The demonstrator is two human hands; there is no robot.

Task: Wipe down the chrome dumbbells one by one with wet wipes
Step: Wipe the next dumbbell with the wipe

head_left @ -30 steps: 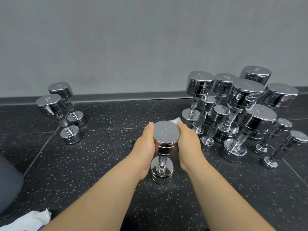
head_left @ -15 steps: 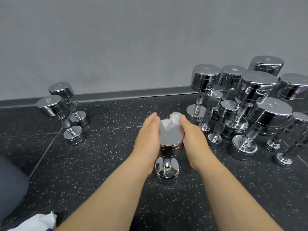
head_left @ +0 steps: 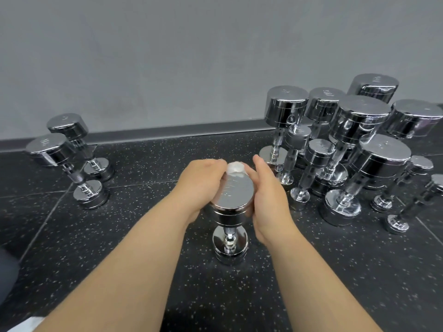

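Note:
A chrome dumbbell stands upright on the black speckled floor in the middle of the view. My left hand grips the left side of its top head, fingers curled over the rim. My right hand lies against the right side of the head. Its thumb and fingers pinch a crumpled white wet wipe at the far edge of the flat top face. The lower head and handle show between my forearms.
Two upright chrome dumbbells stand at the left near the wall. Several more of different sizes crowd the right side, close to my right hand. A white wipe pack peeks in at the bottom left. A grey skirting runs behind.
The wipe has slid from the middle of the top face back to its far edge. My left fingers have curled further over the rim. The view has shifted slightly.

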